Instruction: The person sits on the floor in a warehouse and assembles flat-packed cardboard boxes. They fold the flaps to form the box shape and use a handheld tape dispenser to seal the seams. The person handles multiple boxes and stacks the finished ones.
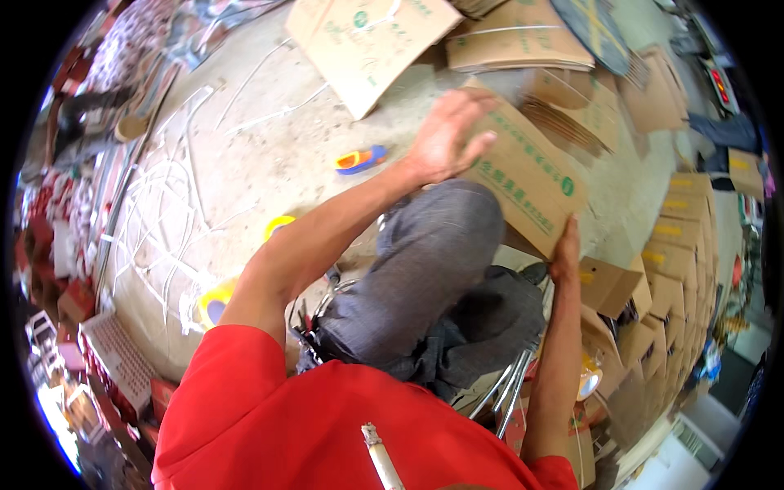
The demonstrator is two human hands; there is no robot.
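Observation:
A brown cardboard box [523,175] with green print tilts beside my raised knee, its folds not fully visible. My right hand [565,249] grips its lower right edge, with the fingers partly hidden behind the board. At the upper left edge is my left hand [453,135], its thumb and fingers apart and somewhat blurred. Whether that palm touches the cardboard I cannot tell. Grey trousers [416,269] cover my bent legs just below the box.
Flat cardboard stacks [518,41] and a large carton sheet [367,41] lie ahead. Rows of open boxes [674,253] stand to the right. White strapping [159,237], a blue-and-orange object [360,160] and a yellow roll [216,304] lie on the floor leftward.

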